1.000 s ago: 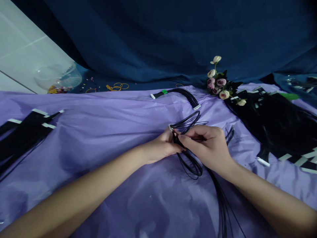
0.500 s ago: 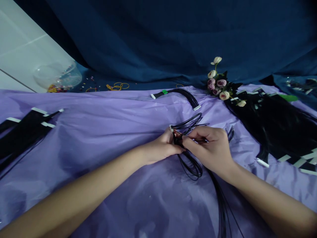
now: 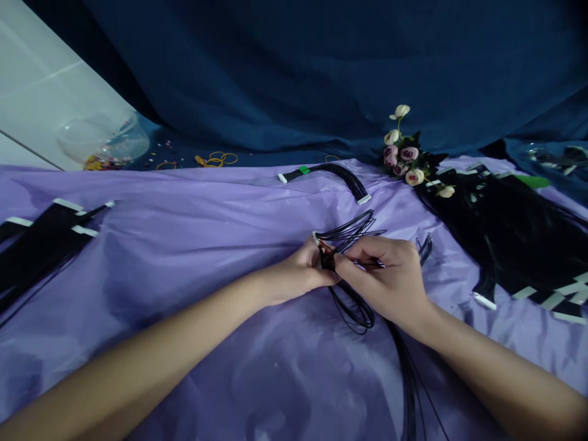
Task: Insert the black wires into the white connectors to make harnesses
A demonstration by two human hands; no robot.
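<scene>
My left hand [image 3: 310, 269] is closed around a bundle of thin black wires [image 3: 353, 225] by its white connector [image 3: 316, 237]. Loops of the bundle stick out above and below the fingers. My right hand [image 3: 390, 269] pinches at the same spot, thumb and forefinger together on a black wire near the connector. A thin reddish strand shows between the hands. The fingertips partly hide what they grip. More loose black wires [image 3: 407, 373] trail from under the right hand toward the front edge of the view.
A finished-looking wire harness [image 3: 337, 170] with a green band lies behind the hands. Stacks of black harnesses lie left [image 3: 46, 245] and right [image 3: 514, 226] on the purple sheet [image 3: 206, 214]. Artificial flowers [image 3: 408, 153], yellow rubber bands [image 3: 218, 160] and a clear bowl [image 3: 108, 144] stand farther back.
Both hands keep nearly the same grip on the wire bundle. The whole view has shifted slightly; the fingers have barely moved.
</scene>
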